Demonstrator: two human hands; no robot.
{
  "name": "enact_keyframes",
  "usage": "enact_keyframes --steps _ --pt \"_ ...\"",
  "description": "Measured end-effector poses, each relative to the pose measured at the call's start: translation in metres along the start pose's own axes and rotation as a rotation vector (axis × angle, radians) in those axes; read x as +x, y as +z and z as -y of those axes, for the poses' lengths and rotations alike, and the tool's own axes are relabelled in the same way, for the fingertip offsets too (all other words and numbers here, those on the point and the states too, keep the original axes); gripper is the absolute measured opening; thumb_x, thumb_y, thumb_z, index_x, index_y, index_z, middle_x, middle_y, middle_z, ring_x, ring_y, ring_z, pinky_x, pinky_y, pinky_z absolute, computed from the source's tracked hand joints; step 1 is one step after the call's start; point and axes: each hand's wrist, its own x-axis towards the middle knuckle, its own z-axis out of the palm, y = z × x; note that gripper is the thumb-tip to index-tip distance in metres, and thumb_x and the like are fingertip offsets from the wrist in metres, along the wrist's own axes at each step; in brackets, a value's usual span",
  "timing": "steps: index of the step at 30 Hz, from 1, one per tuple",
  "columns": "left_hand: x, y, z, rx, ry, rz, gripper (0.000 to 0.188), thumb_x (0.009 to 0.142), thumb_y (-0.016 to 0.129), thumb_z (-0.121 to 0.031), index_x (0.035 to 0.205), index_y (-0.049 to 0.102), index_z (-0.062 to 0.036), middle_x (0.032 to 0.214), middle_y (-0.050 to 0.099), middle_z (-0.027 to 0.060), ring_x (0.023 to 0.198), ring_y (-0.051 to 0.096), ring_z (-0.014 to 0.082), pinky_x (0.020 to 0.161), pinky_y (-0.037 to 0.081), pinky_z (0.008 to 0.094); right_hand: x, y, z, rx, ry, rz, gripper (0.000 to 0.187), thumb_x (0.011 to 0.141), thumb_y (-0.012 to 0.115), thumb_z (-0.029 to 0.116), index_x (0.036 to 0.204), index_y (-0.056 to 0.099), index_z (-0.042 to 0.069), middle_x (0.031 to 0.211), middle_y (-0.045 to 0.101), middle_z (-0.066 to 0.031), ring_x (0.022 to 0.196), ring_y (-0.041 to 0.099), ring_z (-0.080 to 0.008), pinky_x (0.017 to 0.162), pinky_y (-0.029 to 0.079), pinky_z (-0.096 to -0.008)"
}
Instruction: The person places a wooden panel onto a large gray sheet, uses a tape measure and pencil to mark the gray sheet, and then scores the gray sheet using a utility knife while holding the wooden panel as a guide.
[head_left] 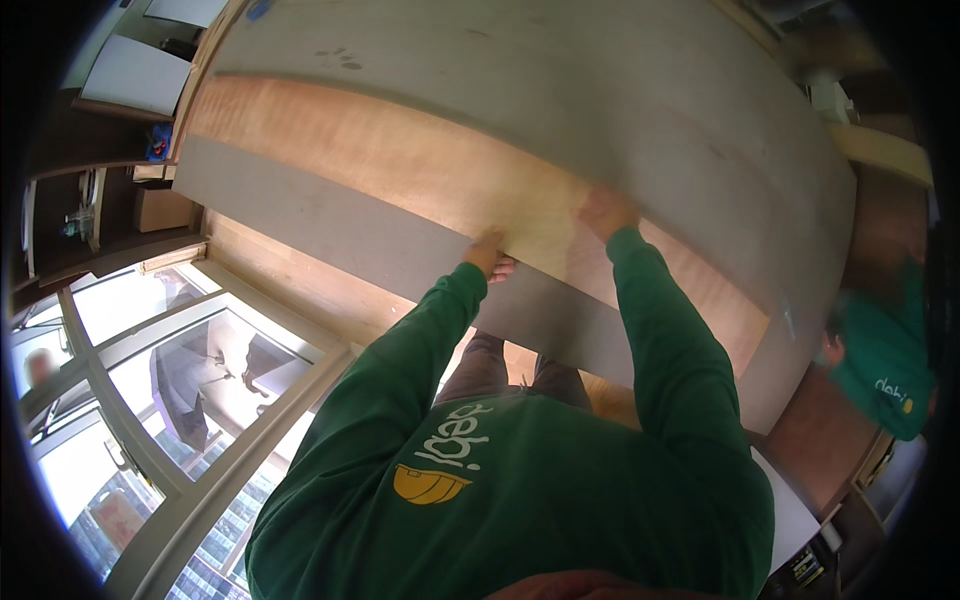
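A long, light-brown wooden board [400, 150] lies flat across a large grey-topped table [690, 130], running from the far left to the near right. At the board's near edge, my left hand [487, 256] is closed, with its fingers curled at the rim. Farther right, my right hand [608, 211] rests on the board close to its far edge. Motion blur smears the fingers of that hand, so its grip cannot be made out. Both forearms are in green sleeves.
Windows [190, 370] with pale frames fill the lower left. Dark shelving [60, 220] with a brown box [163, 209] stands at the left. A person in a green sweatshirt [880, 365] is at the right, beyond the table's edge. A blue item [158, 141] sits beside the table's left end.
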Motion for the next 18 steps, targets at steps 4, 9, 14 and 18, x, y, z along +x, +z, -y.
enact_keyframes --steps 4,9,14,18 --pt "-0.007 -0.011 0.014 0.02 0.003 -0.065 0.068 0.088 0.054 -0.062 0.117 0.055 0.0001 0.091 0.066 0.0125 0.071 0.063 0.0208 0.063 0.051 0.0358 -0.009 0.012 0.011 -0.175 -0.002 0.014 0.069 0.078 0.063 0.059 0.131 0.054 0.016 0.13 0.051 -0.0101 0.123 0.047 -0.0315 0.105 0.034 -0.052" --pt "-0.018 -0.013 0.042 0.13 0.183 -0.118 0.051 0.092 0.054 -0.055 0.113 0.056 -0.009 0.081 0.063 0.0084 0.064 0.059 0.0171 0.055 0.049 0.0316 -0.036 -0.013 0.023 -0.071 0.067 0.111 0.053 0.078 0.064 0.054 0.117 0.062 0.018 0.126 0.054 -0.0086 0.121 0.048 -0.0321 0.102 0.036 -0.0509" --pt "-0.008 -0.047 0.072 0.109 0.156 -0.022 0.041 0.091 0.056 -0.054 0.088 0.055 -0.0138 0.067 0.055 0.0024 0.053 0.05 0.0121 0.047 0.041 0.0288 -0.051 0.004 0.029 0.091 -0.029 0.156 0.031 0.081 0.062 0.044 0.1 0.068 0.02 0.117 0.059 -0.0082 0.116 0.052 -0.031 0.094 0.038 -0.054" --pt "-0.026 -0.023 0.073 0.078 0.112 -0.152 0.038 0.095 0.053 -0.05 0.102 0.051 -0.0134 0.066 0.055 0.0053 0.05 0.05 0.015 0.044 0.039 0.0276 -0.076 -0.004 0.023 -0.028 -0.02 0.065 0.031 0.087 0.055 0.038 0.103 0.069 0.016 0.117 0.058 -0.0101 0.117 0.05 -0.0315 0.095 0.039 -0.051"
